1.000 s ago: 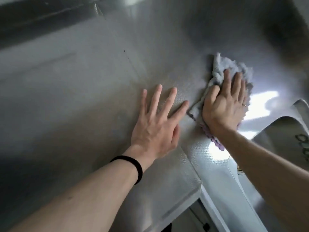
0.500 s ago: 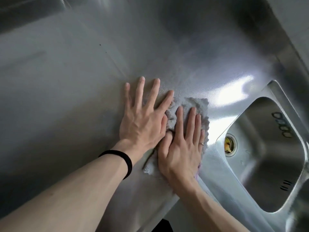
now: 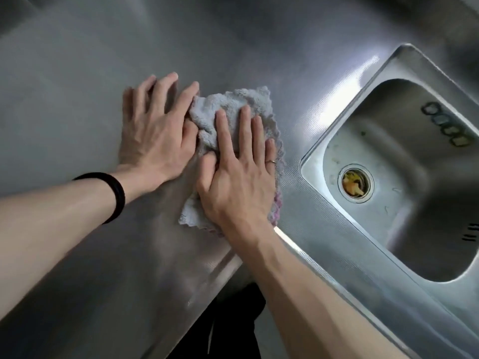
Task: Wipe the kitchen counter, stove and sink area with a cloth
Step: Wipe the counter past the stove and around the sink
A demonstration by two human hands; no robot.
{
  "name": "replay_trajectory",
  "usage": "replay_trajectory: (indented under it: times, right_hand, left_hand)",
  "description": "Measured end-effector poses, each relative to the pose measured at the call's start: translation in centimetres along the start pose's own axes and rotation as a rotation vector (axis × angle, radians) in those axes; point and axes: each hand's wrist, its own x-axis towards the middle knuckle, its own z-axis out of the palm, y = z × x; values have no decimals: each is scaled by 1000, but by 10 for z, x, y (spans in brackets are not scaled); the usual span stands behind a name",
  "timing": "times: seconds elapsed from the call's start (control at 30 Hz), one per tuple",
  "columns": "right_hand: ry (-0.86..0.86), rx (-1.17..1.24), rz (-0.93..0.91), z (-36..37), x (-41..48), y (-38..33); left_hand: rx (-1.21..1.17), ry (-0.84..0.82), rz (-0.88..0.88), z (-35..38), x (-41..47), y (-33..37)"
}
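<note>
A grey fluffy cloth with a pink scalloped edge lies crumpled on the stainless steel counter, just left of the sink. My right hand presses flat on the cloth with straight fingers. My left hand lies flat on the counter beside it, fingers spread, its thumb side touching the cloth's left edge. The sink is set into the counter at the right. No stove is in view.
The sink's drain holds yellowish food scraps. Overflow holes show on the sink's far wall. The counter's front edge runs diagonally below my hands. A raised back ledge runs along the top.
My right hand has drawn the cloth from the far right of the counter back toward me and against my left hand. The view has shifted right, showing more of the sink.
</note>
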Motion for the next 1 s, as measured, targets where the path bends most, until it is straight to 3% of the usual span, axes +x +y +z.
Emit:
replay_trajectory:
  times: [0.27, 0.37, 0.5, 0.73, 1.0]
  right_hand:
    - [-23, -107, -2, -31, -108, 98]
    - [-26, -163, -24, -52, -162, 152]
    - [-46, -259, -78, -77, -205, 203]
    - [-173, -216, -21, -74, -141, 164]
    - [-62, -81, 71, -44, -58, 105]
  left_hand:
    - [-60, -144, 302, -6, -49, 52]
    - [-48, -208, 299, 3, -68, 81]
    - [28, -135, 306, 13, -69, 81]
    - [42, -80, 300, 18, -70, 80]
    - [58, -123, 288, 14, -69, 81]
